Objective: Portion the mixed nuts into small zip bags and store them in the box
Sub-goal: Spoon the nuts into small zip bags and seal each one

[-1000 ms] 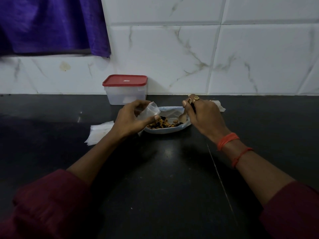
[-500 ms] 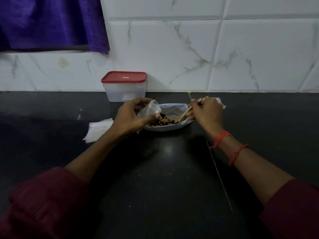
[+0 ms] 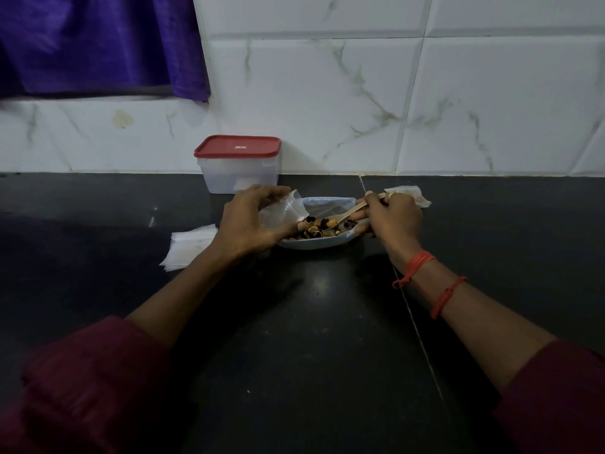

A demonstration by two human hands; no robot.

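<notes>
A pale blue dish [image 3: 314, 245] of mixed nuts [image 3: 319, 229] sits mid-counter. My left hand [image 3: 247, 224] holds a small clear zip bag [image 3: 283, 213] with its mouth spread, at the dish's left rim. My right hand [image 3: 391, 217] grips a wooden spoon [image 3: 348, 216] whose bowl lies among the nuts. The clear storage box with its red lid [image 3: 238, 146] on stands against the wall behind the dish.
A stack of flat zip bags [image 3: 188, 245] lies left of the dish on the black counter [image 3: 311, 339]. Another bag [image 3: 414, 194] lies behind my right hand. Marble tiles rise at the back; a purple cloth [image 3: 98, 44] hangs at upper left.
My right hand has lowered the spoon into the nuts, its bowl now pointing left toward the bag. My left hand keeps the bag at the dish's rim.
</notes>
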